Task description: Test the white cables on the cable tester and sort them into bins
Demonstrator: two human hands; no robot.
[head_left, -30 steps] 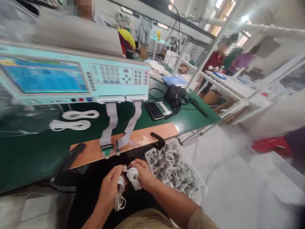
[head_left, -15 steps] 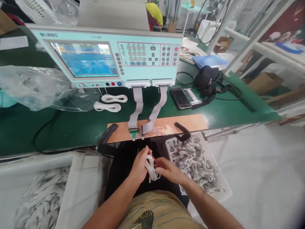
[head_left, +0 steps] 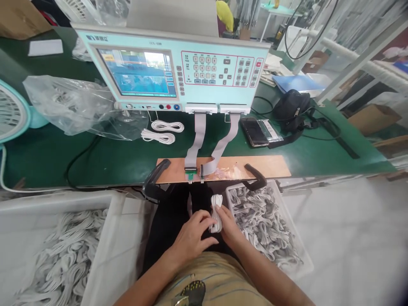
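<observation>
Your left hand and right hand both grip 1 coiled white cable upright over your lap, keeping its loops bundled, just near of the wooden board, left of the cable bin.

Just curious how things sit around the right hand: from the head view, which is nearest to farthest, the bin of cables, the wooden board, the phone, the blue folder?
1. Bin of cables, just right of the right hand.
2. Wooden board, ahead.
3. Phone, behind it.
4. Blue folder, far right.
</observation>
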